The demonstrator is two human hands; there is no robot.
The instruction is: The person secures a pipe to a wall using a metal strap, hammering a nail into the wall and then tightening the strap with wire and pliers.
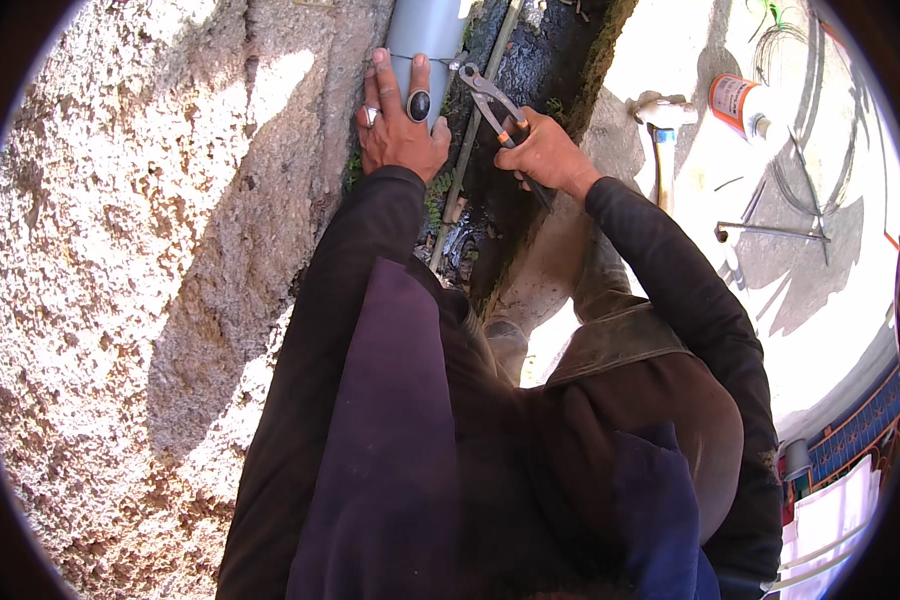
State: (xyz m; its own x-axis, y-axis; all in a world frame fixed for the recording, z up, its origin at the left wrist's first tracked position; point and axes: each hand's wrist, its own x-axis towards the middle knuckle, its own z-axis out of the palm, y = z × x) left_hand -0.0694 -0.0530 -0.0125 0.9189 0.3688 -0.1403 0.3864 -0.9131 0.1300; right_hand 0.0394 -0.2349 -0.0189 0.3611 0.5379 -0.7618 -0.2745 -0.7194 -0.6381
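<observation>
A grey plastic pipe (428, 30) runs along the foot of the rough wall at the top centre. My left hand (400, 140) lies on it with the fingers stretched out, two of them wearing rings. A thin wire (402, 56) crosses the pipe by my fingertips. To the right, my right hand (550, 155) is closed round the handles of a pair of pincers (484, 88) with orange and black grips. The pincers' jaws are beside the pipe, close to the wire's twisted end; whether they bite on it I cannot tell.
A rough wall (100, 250) fills the left. Below the pipe is a dark, wet channel (525, 55) with a thin pole (478, 105) along it. On the sunlit concrete at right lie a hammer (665, 150), an orange-and-white bottle (738, 104), coiled wire (778, 190) and a metal bar (770, 231).
</observation>
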